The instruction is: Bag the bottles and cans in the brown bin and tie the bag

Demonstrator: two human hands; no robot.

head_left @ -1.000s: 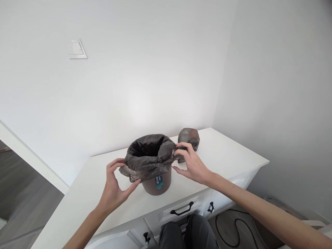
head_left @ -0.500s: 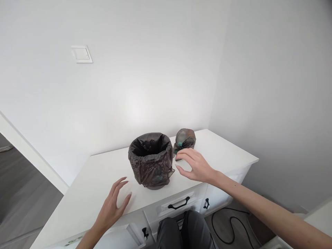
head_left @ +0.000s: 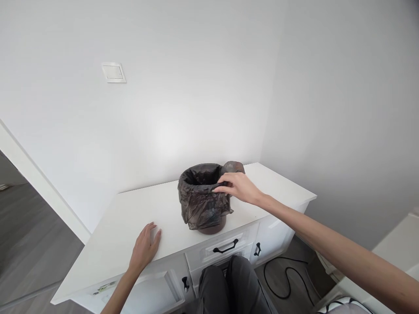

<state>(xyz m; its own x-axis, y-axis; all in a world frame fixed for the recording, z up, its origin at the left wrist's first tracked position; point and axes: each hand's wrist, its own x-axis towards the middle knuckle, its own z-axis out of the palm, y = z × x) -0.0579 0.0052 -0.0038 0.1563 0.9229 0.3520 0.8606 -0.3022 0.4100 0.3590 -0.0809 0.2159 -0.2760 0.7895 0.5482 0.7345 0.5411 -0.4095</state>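
A small brown trash can, lined with a dark translucent trash bag, stands upright on the white cabinet top. The bag is folded over the rim and hangs down outside, so only the can's bottom shows. My right hand pinches the bag-covered rim at its right side, thumb outside and fingers over the edge. To the left and nearer me, my left hand lies on the cabinet top, fingers stretched and holding nothing. Behind the can is a filled dark plastic bag, partly hidden by the can and my right hand.
The white cabinet stands against the wall, with black handles on its front. A light switch is on the wall. My legs are close to the cabinet front. A black cable lies on the floor at right.
My right hand has moved onto the can's rim and closed on it. The can sits further right, now overlapping the filled bag. My left hand has lowered onto the cabinet top.
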